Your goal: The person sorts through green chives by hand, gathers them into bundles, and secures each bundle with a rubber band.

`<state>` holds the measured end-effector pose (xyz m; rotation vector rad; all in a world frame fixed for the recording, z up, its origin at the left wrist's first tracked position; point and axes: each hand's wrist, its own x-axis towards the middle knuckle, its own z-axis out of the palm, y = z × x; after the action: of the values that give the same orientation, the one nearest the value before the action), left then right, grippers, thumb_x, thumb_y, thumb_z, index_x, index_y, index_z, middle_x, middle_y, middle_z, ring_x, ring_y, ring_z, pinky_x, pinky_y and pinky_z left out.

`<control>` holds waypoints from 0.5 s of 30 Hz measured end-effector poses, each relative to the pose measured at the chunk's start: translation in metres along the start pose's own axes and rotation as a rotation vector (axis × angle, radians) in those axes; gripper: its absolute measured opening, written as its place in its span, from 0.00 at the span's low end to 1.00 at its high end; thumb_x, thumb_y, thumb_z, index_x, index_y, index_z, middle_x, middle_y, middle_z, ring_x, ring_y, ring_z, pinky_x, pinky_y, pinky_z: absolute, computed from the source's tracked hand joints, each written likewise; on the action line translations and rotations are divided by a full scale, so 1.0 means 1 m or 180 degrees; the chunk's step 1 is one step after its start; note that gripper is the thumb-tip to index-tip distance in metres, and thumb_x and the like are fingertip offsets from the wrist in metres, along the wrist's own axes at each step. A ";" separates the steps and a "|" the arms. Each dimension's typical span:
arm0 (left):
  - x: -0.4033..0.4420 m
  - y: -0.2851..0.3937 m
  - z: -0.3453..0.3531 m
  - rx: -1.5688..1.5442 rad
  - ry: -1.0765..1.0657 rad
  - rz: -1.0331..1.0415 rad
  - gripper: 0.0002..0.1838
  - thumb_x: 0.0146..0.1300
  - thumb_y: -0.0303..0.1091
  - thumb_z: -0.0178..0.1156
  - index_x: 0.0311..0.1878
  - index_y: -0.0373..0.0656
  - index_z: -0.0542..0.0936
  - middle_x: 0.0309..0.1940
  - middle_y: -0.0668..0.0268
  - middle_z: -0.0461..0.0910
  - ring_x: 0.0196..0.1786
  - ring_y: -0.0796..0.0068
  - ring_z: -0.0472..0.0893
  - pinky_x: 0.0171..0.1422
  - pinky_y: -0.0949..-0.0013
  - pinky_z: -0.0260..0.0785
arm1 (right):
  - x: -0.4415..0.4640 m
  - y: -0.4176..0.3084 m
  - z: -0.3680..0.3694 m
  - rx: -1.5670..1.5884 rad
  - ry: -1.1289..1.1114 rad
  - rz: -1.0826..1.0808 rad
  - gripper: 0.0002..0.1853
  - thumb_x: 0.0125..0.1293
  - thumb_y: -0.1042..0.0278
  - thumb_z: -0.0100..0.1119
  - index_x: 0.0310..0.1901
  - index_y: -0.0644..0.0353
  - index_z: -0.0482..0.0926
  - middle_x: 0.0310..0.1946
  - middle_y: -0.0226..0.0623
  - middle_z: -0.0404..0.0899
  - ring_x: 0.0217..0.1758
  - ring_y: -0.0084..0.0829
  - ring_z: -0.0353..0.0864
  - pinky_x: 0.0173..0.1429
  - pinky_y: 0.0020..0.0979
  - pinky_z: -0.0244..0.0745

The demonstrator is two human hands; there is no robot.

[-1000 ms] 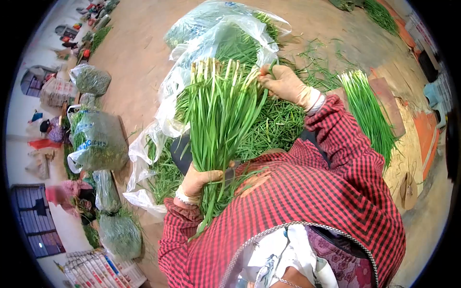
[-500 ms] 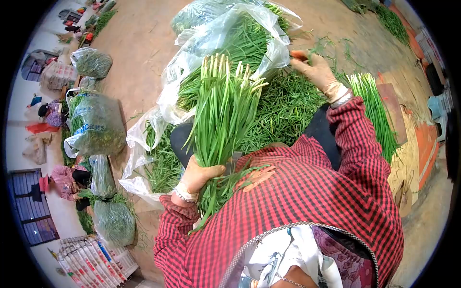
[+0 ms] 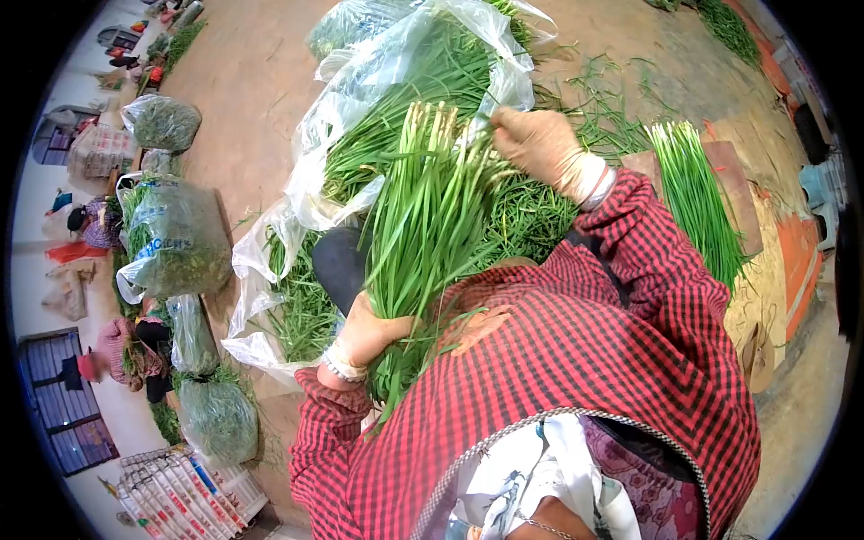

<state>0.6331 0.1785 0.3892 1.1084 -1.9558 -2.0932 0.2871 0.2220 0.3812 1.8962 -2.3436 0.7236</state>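
Note:
My gloved left hand (image 3: 370,332) is wrapped round the lower part of a bunch of long green stalks (image 3: 421,220), pale ends up. At the bunch's upper right is my gloved right hand (image 3: 538,147), fingers pressed together by the pale ends; what they pinch is too small to make out. Behind the bunch, an open clear plastic bag (image 3: 310,144) holds more green stalks. Loose green leaves (image 3: 531,216) are heaped in front of my lap. On a board to the right lies a neat bundle of stalks (image 3: 693,193).
Filled plastic bags (image 3: 180,238) stand in a row on the left. A person in a red cap (image 3: 130,351) sits beside them, another person (image 3: 97,220) further up. White stacked crates (image 3: 184,495) are at the lower left. An orange sheet (image 3: 796,261) lies at the far right.
My right hand went out to the right of the bunch, then came back to its pale ends with the fingers closed. My left hand has kept its hold on the bunch.

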 end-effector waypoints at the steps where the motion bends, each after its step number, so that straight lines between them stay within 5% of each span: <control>1: -0.003 0.004 0.000 0.0085 -0.0007 -0.0025 0.27 0.46 0.21 0.68 0.54 0.38 0.77 0.44 0.68 0.82 0.43 0.77 0.79 0.50 0.70 0.73 | 0.001 0.022 0.003 -0.0154 -0.0043 0.0216 0.11 0.63 0.61 0.56 0.44 0.55 0.79 0.25 0.45 0.81 0.29 0.44 0.83 0.36 0.39 0.79; 6: -0.007 0.005 0.002 0.0122 0.0138 -0.0101 0.22 0.49 0.25 0.67 0.51 0.36 0.79 0.41 0.65 0.84 0.41 0.77 0.81 0.50 0.72 0.73 | -0.015 0.034 -0.023 -0.0298 -0.0531 0.0944 0.18 0.66 0.52 0.55 0.53 0.50 0.78 0.27 0.38 0.82 0.35 0.44 0.84 0.40 0.41 0.78; 8: 0.000 -0.002 0.002 0.0157 0.0099 -0.0115 0.23 0.49 0.23 0.66 0.52 0.36 0.79 0.41 0.66 0.84 0.42 0.78 0.80 0.50 0.73 0.73 | -0.015 -0.014 -0.037 0.1299 -0.0753 0.0522 0.22 0.65 0.46 0.57 0.55 0.51 0.77 0.27 0.35 0.83 0.34 0.42 0.85 0.39 0.42 0.77; 15: 0.001 0.010 0.009 0.0190 0.0119 -0.0087 0.22 0.50 0.21 0.64 0.52 0.37 0.78 0.43 0.68 0.84 0.44 0.80 0.80 0.52 0.73 0.72 | -0.012 -0.027 -0.006 0.0764 -0.0382 -0.0244 0.21 0.63 0.52 0.61 0.56 0.49 0.76 0.25 0.33 0.81 0.29 0.39 0.83 0.35 0.38 0.77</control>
<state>0.6231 0.1841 0.3971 1.1828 -2.0100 -2.0244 0.3135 0.2314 0.3916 2.1694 -2.3278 0.9469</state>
